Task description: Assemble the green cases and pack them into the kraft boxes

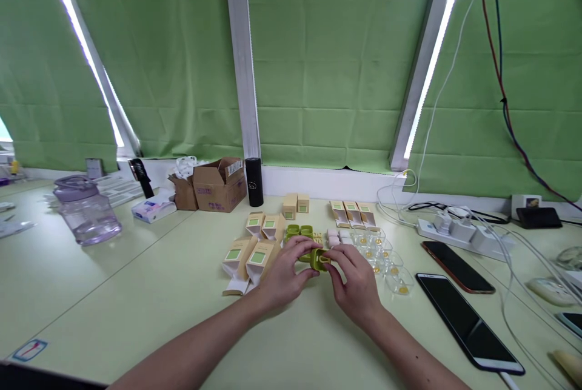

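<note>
Both my hands pinch one small green case (319,259), my left hand (285,275) at nine o'clock of it, my right hand (356,281) at three o'clock, fingertips closed on its ends. I hold it just above the table (136,293), likely so both thumbs can work it. More green cases (299,231) sit at twelve o'clock, close behind. Tan cartons (248,259) lie at nine o'clock and clear cups (386,259) at three o'clock, apparently laid out in rows within easy reach.
</note>
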`<state>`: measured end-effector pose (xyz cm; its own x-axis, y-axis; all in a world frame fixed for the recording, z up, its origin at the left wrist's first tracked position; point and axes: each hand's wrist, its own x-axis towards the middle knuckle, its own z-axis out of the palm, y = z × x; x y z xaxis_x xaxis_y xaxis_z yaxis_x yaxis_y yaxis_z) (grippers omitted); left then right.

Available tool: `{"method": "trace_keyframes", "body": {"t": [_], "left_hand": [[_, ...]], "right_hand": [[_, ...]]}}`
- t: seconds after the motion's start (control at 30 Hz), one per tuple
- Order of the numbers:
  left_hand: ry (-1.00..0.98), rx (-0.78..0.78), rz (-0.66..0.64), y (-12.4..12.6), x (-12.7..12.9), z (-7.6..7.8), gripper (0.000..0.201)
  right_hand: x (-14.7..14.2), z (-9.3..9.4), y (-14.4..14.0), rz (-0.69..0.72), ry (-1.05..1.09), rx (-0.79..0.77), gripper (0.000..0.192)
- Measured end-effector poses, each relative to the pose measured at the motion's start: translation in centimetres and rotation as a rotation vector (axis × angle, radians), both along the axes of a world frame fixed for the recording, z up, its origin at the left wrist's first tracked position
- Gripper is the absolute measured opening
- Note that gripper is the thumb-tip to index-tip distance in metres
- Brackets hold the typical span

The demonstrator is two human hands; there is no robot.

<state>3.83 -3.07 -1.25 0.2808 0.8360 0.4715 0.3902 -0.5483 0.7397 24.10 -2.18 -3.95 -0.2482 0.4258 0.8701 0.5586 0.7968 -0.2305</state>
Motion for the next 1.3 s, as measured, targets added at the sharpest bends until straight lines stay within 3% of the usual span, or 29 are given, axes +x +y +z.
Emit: {"method": "trace_keyframes", "body": {"t": [0.33, 0.73, 1.3], "left_hand": [[0.028, 0.049, -0.012, -0.20, 0.07, 0.06, 0.051], [0.025, 0.075, -0.017, -0.36, 0.05, -0.05, 0.049], [0.018, 0.060, -0.048, -0.24, 0.04, -0.41, 0.045]], "right_hand": [[-0.12, 0.87, -0.34, -0.110, -0.138, 0.155, 0.017], [-0.08, 0.60, -0.02, -0.148, -0.210, 0.185, 0.017], [0.01, 0.30, 0.36, -0.073, -0.204, 0.142, 0.017]]}}
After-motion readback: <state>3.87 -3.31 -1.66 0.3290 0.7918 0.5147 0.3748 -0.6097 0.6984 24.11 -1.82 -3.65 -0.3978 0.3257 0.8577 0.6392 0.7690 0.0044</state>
